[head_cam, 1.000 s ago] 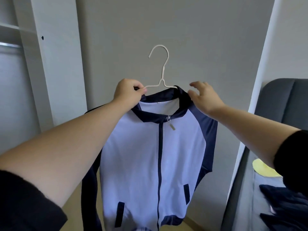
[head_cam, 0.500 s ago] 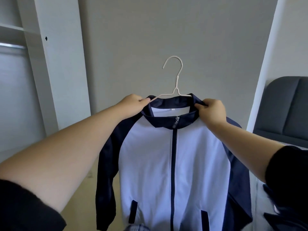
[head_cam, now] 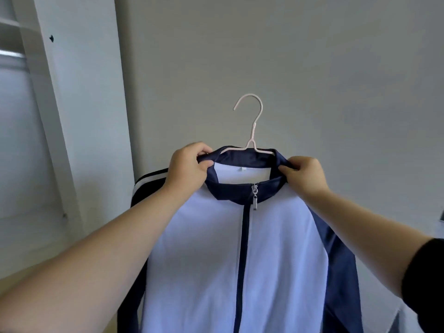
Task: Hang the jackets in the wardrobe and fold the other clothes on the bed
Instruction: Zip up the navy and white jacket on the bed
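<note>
Now my left hand (head_cam: 189,167) and right hand (head_cam: 304,175) each pinch a side of the navy collar (head_cam: 230,192), holding the white zip jacket (head_cam: 276,260) up on its wire hanger (head_cam: 251,138) before the wall (head_cam: 312,56). I'd keep the shoulders seated, then swing left so the hanger catches the wardrobe rail (head_cam: 12,54).

A jacket (head_cam: 276,260), white-bodied with navy collar, sleeves and zip strip, hangs facing me on a thin pale hanger (head_cam: 252,131), just right of the wardrobe (head_cam: 79,104). It is zipped to the collar, with the silver pull dangling. The hook stands upright, its tip toward the wardrobe. My left hand (head_cam: 187,169) and right hand (head_cam: 305,174) pinch the collar's two sides.
</note>
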`<move>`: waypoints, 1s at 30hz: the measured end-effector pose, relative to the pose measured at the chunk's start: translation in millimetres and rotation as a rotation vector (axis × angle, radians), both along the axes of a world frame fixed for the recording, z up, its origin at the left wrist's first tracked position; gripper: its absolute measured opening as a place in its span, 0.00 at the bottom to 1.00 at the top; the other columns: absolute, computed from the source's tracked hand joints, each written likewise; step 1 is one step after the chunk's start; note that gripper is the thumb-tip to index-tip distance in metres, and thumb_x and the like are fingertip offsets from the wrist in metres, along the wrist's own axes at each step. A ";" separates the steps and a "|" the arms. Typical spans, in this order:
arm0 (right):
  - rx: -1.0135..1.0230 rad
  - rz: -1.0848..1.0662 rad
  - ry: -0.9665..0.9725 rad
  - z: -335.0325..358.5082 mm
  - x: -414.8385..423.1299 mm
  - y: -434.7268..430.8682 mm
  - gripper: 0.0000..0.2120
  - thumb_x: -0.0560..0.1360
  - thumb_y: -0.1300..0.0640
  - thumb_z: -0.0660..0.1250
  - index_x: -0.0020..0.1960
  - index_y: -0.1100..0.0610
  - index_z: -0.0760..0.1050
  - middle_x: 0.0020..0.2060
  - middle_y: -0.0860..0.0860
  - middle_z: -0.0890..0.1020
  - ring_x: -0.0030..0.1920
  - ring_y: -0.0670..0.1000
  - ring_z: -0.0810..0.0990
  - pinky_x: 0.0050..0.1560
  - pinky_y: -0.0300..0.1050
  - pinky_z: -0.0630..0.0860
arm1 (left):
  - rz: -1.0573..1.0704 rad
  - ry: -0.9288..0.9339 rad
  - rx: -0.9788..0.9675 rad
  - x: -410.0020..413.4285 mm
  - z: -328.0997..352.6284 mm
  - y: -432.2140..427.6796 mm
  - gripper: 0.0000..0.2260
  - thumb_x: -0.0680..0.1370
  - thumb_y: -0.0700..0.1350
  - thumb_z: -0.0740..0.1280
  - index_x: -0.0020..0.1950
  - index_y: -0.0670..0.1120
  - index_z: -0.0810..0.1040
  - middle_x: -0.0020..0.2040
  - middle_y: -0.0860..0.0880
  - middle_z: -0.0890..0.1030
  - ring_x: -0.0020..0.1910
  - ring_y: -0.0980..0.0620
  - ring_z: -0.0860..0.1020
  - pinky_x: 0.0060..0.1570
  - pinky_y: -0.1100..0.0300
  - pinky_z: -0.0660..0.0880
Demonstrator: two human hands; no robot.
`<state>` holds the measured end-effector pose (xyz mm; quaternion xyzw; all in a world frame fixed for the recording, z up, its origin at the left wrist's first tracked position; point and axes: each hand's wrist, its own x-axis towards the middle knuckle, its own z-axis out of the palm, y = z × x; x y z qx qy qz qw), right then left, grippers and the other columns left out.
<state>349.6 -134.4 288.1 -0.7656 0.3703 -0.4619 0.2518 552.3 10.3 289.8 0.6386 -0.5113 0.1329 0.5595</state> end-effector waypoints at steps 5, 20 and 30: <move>-0.006 0.160 0.066 -10.3 82.8 -69.7 0.11 0.73 0.65 0.64 0.52 0.53 0.77 0.32 0.54 0.77 0.33 0.51 0.75 0.34 0.41 0.70 | 0.092 -0.262 0.044 80.4 -10.6 -60.9 0.11 0.73 0.30 0.67 0.51 0.41 0.83 0.40 0.48 0.75 0.40 0.48 0.74 0.41 0.62 0.67; 0.090 0.550 0.403 90.8 248.3 -93.5 0.05 0.72 0.68 0.68 0.40 0.60 0.75 0.32 0.50 0.77 0.33 0.46 0.73 0.33 0.29 0.67 | 0.319 -0.280 0.711 234.0 81.6 -57.7 0.04 0.73 0.35 0.65 0.45 0.38 0.80 0.42 0.45 0.76 0.40 0.43 0.75 0.41 0.50 0.72; -0.198 0.597 0.617 219.3 308.0 -7.7 0.06 0.77 0.62 0.62 0.45 0.65 0.72 0.40 0.56 0.74 0.41 0.58 0.72 0.41 0.47 0.66 | 0.481 -0.313 0.959 242.4 221.1 57.7 0.05 0.74 0.35 0.64 0.49 0.40 0.74 0.47 0.44 0.75 0.39 0.43 0.75 0.34 0.55 0.63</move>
